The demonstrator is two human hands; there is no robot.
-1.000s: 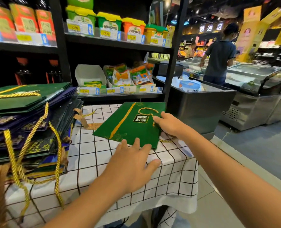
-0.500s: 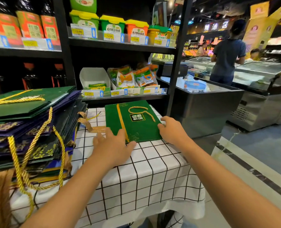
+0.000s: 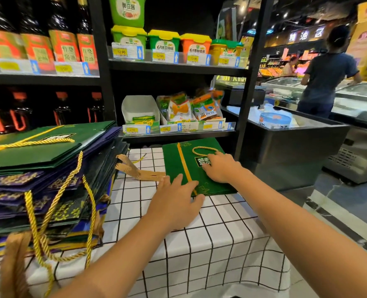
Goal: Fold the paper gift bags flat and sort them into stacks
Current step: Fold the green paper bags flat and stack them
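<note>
Since prev: right hand [image 3: 220, 167] atop bag [image 3: 176, 162]

My right hand [image 3: 220, 167] covers most of the label on the green bag [image 3: 178, 166], so I can't read it. At the left of the frame, the bag stack [image 3: 49, 179] runs past the picture's edge. The price tags [image 3: 160, 55] in the upper middle are too blurred to read in full.

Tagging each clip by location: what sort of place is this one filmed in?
Most likely a supermarket aisle. Shelves carry sauce tubs behind yellow price tags, chest freezers line the aisle to the right, and the gift bags lie on a small table with a checked cloth.
</note>
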